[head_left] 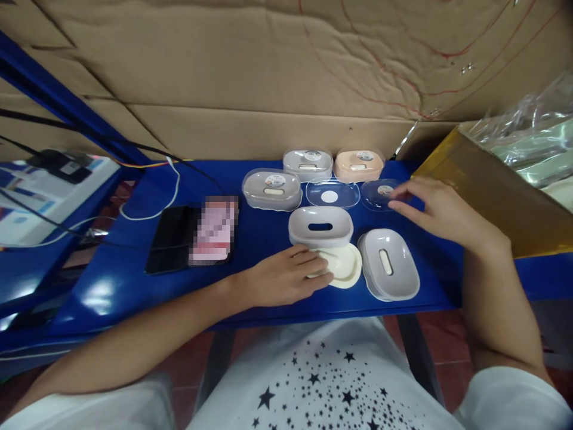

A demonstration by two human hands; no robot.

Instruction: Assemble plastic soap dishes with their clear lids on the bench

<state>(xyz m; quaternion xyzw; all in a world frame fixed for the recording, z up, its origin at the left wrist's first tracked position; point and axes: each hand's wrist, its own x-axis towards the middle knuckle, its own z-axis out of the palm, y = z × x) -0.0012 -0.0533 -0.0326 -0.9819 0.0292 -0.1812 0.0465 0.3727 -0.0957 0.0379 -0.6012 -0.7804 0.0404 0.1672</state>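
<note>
My left hand [290,276] lies palm down over the left part of a cream oval dish insert [347,266], fingers stretched out and touching it. Just behind sits a light grey oval soap dish [321,221] with a slot in its middle. On the right, a grey soap dish [400,272] shows a cream piece in its slot. My right hand [432,206] reaches over the right side of a clear lid [373,196] with a round sticker; thumb and forefinger are apart. Beside that lid lies another clear lid [344,194] bearing a white round label.
Lidded soap dishes, two grey [255,192] [293,164] and one peach [347,173], stand along the back. Two phones [168,242] [213,230] lie left. An open cardboard box [474,185] with plastic-wrapped pieces is at right. Cables [176,191] cross the left side.
</note>
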